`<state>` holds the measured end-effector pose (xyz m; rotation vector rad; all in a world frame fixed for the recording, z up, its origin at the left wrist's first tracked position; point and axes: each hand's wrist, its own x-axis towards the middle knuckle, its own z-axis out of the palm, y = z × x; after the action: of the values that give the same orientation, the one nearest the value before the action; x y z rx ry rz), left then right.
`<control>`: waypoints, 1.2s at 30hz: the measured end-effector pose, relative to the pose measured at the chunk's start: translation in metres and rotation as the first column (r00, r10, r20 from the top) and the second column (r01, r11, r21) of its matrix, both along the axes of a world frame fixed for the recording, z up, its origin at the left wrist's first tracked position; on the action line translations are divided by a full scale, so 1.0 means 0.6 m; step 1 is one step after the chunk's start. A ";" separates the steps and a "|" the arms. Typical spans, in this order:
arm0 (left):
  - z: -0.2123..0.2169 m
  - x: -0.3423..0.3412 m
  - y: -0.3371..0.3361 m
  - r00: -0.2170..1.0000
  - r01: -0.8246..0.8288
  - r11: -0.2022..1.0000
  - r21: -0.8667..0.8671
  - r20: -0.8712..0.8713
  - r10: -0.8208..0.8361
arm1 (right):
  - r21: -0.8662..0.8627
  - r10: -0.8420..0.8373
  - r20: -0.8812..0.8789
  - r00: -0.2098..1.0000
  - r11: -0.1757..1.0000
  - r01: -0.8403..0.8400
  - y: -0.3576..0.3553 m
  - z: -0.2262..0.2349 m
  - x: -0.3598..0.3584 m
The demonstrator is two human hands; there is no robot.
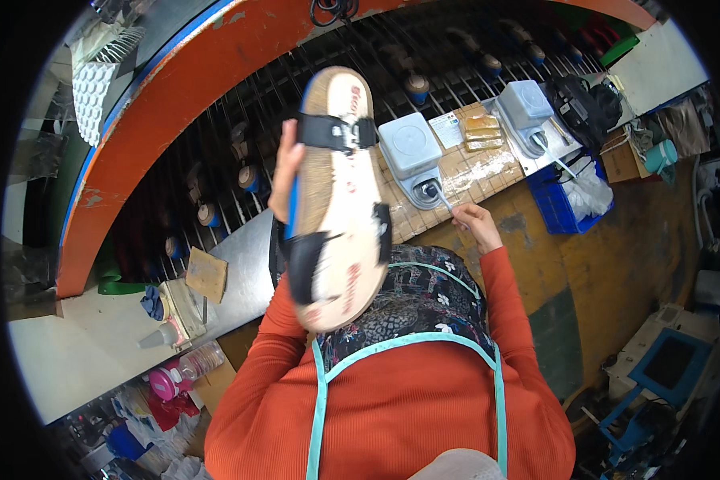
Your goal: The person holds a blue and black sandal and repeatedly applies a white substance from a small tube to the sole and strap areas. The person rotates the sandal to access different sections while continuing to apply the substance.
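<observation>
Upright before me, a sandal (340, 208) with a cream insole, brown cork-like sides and black straps faces up. My left hand (285, 174) is closed on its left edge, the fingers partly hidden behind it. My right hand (478, 226) pinches the end of a thin pale handle (445, 199). The handle's other end goes into the round cup of a grey plastic dispenser (409, 144); what sits on that end is hidden in the cup.
A second grey dispenser (526, 104) with a thin stick stands farther right. Yellowish blocks (482, 132) lie between the dispensers. A blue crate (560, 210) holds white plastic. Behind the bench are metal rods (376, 88) under an orange arch (148, 152). A tan pad (206, 274) lies left.
</observation>
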<state>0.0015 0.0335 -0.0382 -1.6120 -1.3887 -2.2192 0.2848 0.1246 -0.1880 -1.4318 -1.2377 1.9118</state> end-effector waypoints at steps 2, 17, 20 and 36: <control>-0.010 -0.002 0.003 0.970 -0.064 0.998 -0.008 -0.235 0.061 | 0.351 -0.042 0.079 0.996 0.936 0.012 -0.009 0.046 -0.015; 0.055 0.011 0.017 0.837 -0.365 0.919 0.147 -0.380 0.393 | 0.922 -0.017 -0.137 0.990 0.363 0.134 -0.075 0.374 -0.140; 0.054 0.009 0.000 0.833 -0.353 0.929 0.113 -0.413 0.367 | 0.920 -0.018 -0.133 0.991 0.371 0.130 -0.074 0.367 -0.153; 0.058 -0.002 -0.020 0.813 -0.329 0.938 0.108 -0.473 0.339 | 0.999 -0.223 -0.016 0.975 -0.031 0.009 -0.009 0.405 -0.172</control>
<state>0.0003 0.0212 -0.0036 -1.6109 -1.3577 -1.4893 0.1814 0.1191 0.0549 -0.6843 -1.8410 0.2416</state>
